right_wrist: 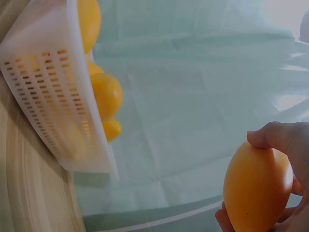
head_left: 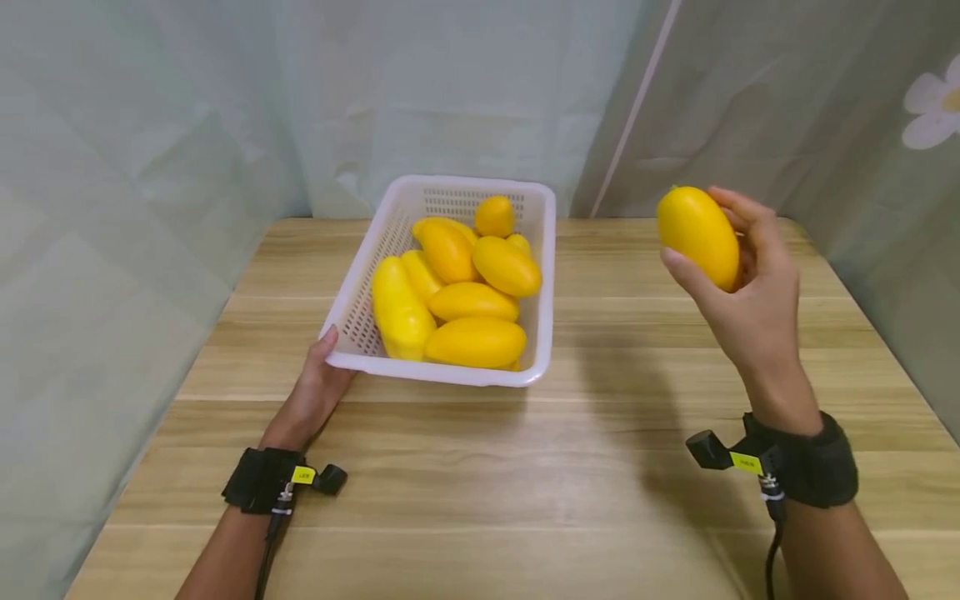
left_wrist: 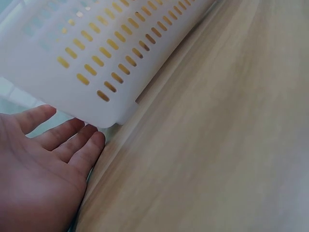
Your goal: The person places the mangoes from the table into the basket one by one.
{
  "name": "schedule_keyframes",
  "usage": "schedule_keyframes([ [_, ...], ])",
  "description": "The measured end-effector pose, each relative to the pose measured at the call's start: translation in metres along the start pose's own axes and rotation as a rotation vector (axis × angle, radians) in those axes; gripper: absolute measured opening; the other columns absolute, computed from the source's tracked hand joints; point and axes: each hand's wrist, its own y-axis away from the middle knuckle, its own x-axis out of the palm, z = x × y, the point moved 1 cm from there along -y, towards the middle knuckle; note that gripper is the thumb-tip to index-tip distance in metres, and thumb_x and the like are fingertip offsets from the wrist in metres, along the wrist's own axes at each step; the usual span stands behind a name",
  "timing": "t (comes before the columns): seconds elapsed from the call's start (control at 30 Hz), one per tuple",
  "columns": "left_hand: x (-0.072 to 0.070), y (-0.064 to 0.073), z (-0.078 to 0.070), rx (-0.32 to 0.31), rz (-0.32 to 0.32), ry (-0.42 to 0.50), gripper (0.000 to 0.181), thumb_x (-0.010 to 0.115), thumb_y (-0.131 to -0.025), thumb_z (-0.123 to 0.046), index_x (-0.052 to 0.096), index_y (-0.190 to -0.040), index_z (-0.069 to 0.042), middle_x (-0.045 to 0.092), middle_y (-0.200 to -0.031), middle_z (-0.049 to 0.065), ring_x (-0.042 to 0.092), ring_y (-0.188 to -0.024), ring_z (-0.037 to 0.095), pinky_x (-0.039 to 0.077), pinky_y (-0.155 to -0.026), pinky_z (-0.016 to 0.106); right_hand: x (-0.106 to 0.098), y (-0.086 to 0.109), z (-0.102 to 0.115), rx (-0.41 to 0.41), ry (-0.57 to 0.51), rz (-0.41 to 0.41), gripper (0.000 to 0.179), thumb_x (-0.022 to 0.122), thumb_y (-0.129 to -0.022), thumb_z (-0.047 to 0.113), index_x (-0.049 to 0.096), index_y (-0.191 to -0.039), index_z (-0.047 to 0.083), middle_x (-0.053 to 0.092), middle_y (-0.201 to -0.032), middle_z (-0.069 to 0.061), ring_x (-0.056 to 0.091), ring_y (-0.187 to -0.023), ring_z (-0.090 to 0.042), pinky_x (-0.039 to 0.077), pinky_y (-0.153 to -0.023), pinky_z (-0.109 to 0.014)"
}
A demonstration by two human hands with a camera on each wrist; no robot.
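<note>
In the head view, my right hand (head_left: 765, 292) holds a yellow mango (head_left: 697, 236) in the air right of the basket, thumb on one side and fingers on the other. The right wrist view shows that mango (right_wrist: 256, 188) up close. A white plastic basket (head_left: 442, 375) with slotted walls stands on the table and holds several yellow mangoes (head_left: 476, 342). My left hand (head_left: 318, 392) is at the basket's near left corner. In the left wrist view its fingers (left_wrist: 79, 157) are fairly straight, with tips against or very near the basket's lower corner (left_wrist: 104, 116).
The wood-grain table (head_left: 450, 483) stretches beneath both arms. Pale green cloth (head_left: 465, 92) hangs behind it and at both sides. Black bands (head_left: 806, 462) with small cameras and cables wrap both wrists.
</note>
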Motion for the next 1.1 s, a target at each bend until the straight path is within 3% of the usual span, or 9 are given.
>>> schedule_keyframes([
  [0.2, -0.002, 0.003, 0.0, -0.02, 0.001, -0.059, 0.052, 0.021, -0.094, -0.048, 0.012, -0.144, -0.036, 0.01, -0.147, -0.005, 0.018, -0.129, 0.024, 0.006, -0.101, 0.046, 0.015, 0.001, 0.009, -0.013, 0.0, 0.03, 0.058, 0.071, -0.076, 0.004, 0.049, -0.129, 0.016, 0.05, -0.117, -0.008, 0.05, -0.092, -0.024, 0.044, -0.073, -0.026],
  [0.57, -0.004, 0.0, 0.004, 0.103, 0.014, 0.011, 0.056, 0.006, -0.096, -0.044, 0.018, -0.145, -0.021, 0.017, -0.147, 0.003, 0.019, -0.13, 0.024, 0.01, -0.102, 0.043, 0.041, -0.002, 0.018, -0.053, -0.087, 0.099, 0.058, 0.071, -0.076, 0.004, 0.049, -0.129, 0.013, 0.051, -0.116, -0.008, 0.049, -0.09, -0.024, 0.042, -0.073, -0.029],
  [0.93, -0.004, 0.001, 0.004, 0.073, -0.006, 0.004, 0.055, 0.012, -0.096, -0.047, 0.018, -0.145, -0.023, 0.018, -0.146, 0.001, 0.021, -0.128, 0.024, 0.01, -0.101, 0.044, 0.065, -0.004, 0.026, -0.079, -0.122, 0.169, 0.06, 0.07, -0.077, 0.004, 0.045, -0.131, 0.012, 0.051, -0.117, -0.008, 0.049, -0.09, -0.023, 0.044, -0.073, -0.031],
  [1.1, -0.001, 0.0, 0.001, 0.074, -0.02, -0.018, 0.055, 0.012, -0.096, -0.047, 0.019, -0.145, -0.023, 0.021, -0.145, 0.002, 0.024, -0.126, 0.026, 0.012, -0.1, 0.045, 0.077, -0.004, 0.026, -0.054, -0.122, 0.213, 0.061, 0.071, -0.078, 0.007, 0.042, -0.132, 0.014, 0.051, -0.117, -0.008, 0.051, -0.091, -0.021, 0.045, -0.075, -0.034],
])
